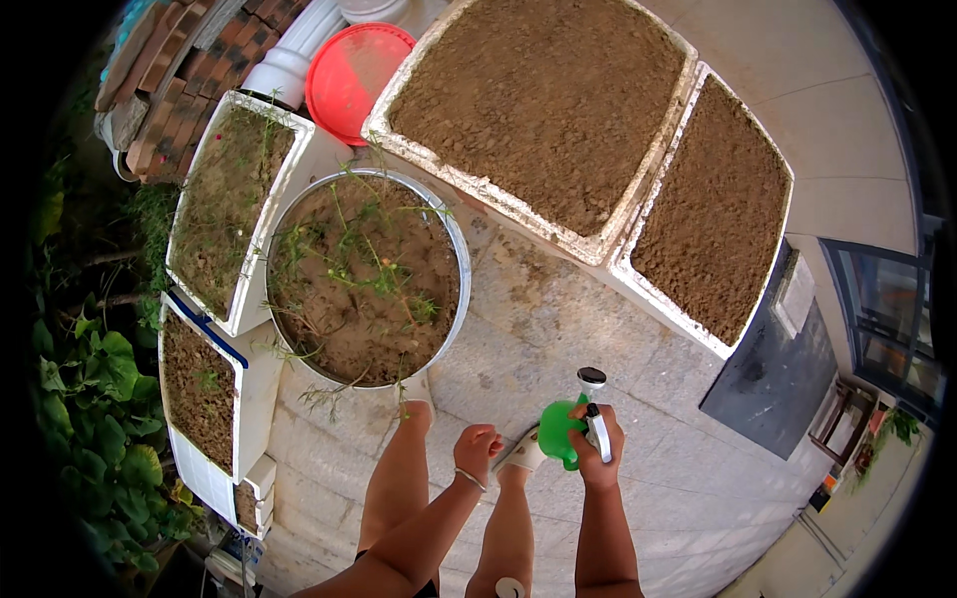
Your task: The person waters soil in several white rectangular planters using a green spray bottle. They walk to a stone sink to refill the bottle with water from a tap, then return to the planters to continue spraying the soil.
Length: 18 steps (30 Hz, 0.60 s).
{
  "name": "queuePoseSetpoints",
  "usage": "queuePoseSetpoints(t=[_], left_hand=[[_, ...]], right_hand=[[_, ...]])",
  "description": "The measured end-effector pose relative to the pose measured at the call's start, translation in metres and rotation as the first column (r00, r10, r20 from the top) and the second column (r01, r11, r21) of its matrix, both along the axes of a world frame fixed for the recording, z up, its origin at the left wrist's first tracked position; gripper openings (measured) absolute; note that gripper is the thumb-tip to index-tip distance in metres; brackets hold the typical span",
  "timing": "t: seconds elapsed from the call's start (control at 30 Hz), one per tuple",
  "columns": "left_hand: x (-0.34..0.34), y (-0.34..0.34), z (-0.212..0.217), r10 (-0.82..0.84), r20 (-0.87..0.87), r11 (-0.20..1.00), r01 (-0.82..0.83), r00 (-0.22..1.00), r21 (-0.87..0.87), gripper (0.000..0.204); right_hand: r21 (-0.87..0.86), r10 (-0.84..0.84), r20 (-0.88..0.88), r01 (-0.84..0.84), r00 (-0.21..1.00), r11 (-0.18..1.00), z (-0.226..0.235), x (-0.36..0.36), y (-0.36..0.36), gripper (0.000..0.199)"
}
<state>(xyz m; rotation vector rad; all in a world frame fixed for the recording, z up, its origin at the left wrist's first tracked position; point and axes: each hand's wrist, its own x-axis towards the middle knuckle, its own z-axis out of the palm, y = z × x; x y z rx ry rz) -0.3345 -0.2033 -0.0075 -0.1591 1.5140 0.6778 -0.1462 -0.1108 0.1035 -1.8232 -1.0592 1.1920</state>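
Note:
My right hand (604,445) is wrapped round the top of a green spray bottle (560,431). The bottle has a pale neck with a round dark-faced nozzle, and a white-and-black lever shows beside my fingers. My left hand (478,448) is loosely closed, with nothing visible in it, and a thin band circles that wrist. Ahead and to the left stands a round metal-rimmed tub (349,289) of brown soil. Thin, sprawling green plants (384,264) grow in it, some stems hanging over the rim. Both hands are apart from the tub.
Two white foam boxes of bare soil, a large one (538,110) and a narrower one (713,214), stand ahead and right. Planted boxes (231,204) line the left. A red lid (354,80), stacked bricks (204,75) and a dark slab (778,374) lie around the paved floor (658,439).

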Motion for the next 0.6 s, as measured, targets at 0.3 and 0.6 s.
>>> queuePoseSetpoints(t=[0.3,0.6], left_hand=[[0.001,0.002,0.004,0.018,-0.001,1.000,-0.018,1.000,-0.008,0.010],[0.004,0.000,0.001,-0.016,-0.014,1.000,0.016,1.000,0.001,0.014]], right_hand=[[0.004,0.047,0.018,-0.047,0.999,0.999,0.000,-0.001,0.000,0.035],[0.031,0.137,0.040,-0.139,0.990,0.990,-0.006,0.009,-0.006,0.034]])
